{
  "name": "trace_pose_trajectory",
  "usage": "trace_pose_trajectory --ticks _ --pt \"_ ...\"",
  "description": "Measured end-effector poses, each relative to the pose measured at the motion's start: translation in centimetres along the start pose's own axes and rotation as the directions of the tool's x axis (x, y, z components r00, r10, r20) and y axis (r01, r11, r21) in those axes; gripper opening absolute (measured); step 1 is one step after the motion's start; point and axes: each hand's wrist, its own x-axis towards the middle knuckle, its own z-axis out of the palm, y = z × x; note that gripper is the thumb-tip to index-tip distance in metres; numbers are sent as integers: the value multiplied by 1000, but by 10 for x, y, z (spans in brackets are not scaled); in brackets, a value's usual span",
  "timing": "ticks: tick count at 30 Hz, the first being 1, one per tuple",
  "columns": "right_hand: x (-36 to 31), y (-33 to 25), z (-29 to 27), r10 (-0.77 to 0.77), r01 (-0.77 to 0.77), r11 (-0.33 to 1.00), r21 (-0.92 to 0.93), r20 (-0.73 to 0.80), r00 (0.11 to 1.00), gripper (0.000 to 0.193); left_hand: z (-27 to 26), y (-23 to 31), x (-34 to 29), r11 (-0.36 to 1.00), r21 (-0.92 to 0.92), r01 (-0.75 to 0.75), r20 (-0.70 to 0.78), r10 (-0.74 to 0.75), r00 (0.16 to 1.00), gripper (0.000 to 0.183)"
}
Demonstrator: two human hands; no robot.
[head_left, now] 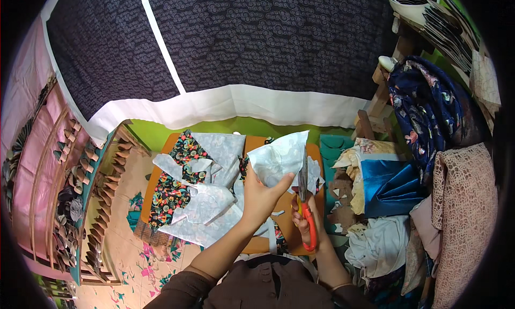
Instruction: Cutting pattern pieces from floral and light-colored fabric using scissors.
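My left hand [264,193] grips a pale, whitish piece of fabric [276,153] by its lower edge, the thumb lying across its front. Close beside it, my right hand [317,223] has its fingers around the red handles of a pair of scissors [309,226]. The scissors point away from me, their narrow blades along the fabric's right edge; I cannot tell whether they bite into it. Below both hands, an orange-brown tabletop [289,228] carries cut fabric pieces [209,201], with a black floral print on one side and a pale back.
A dark patterned curtain [268,41] with a white border hangs ahead. On the left, racks hold rows of pointed shoe forms [102,212]. Coloured scraps [147,260] litter the floor. At right lie blue satin [391,185], white cloth [381,244] and a beige lace-like fabric [464,212].
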Motion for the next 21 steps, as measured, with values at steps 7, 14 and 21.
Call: trace_pose_trajectory --ticks 7,14,21 --pt "-2 5 -2 -226 225 974 20 90 970 53 6 0 -2 1000 -1 0 24 0 1000 52" --pt "-4 10 -6 -290 303 948 -97 128 948 55 7 4 -2 998 -58 -38 3 39 999 46" --pt "-3 -3 1 -151 151 980 -131 8 989 93 4 4 -1 999 2 -37 33 37 999 47"
